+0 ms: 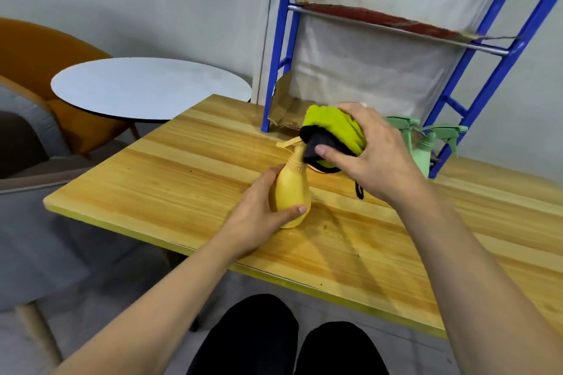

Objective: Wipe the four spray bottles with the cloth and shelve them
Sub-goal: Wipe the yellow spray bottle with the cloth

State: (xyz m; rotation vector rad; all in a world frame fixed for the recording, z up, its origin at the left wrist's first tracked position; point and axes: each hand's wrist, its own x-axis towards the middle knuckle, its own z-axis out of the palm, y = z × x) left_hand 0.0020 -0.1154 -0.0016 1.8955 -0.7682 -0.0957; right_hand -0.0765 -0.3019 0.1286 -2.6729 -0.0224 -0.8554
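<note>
Two dark-trousered knees (286,341) sit lowest in the frame, with both bare forearms reaching out above them over the wooden surface (182,173). The left hand (259,216) curls round the belly of a yellow bottle (291,189), thumb across its front, holding it upright on the surface. The right hand (374,152) grasps a bunched cloth (332,131), green on one face and black on the other, and presses it over the yellow bottle's spray head, thumb on the black side. Behind the right hand stand two green bottles (423,146), close together at the foot of a blue rack (475,82); a glimpse of something pinkish shows under the cloth, too hidden to name. So three bottles count plainly, one cloth. Further left are a round white table (146,88) and an orange chair (45,58).
</note>
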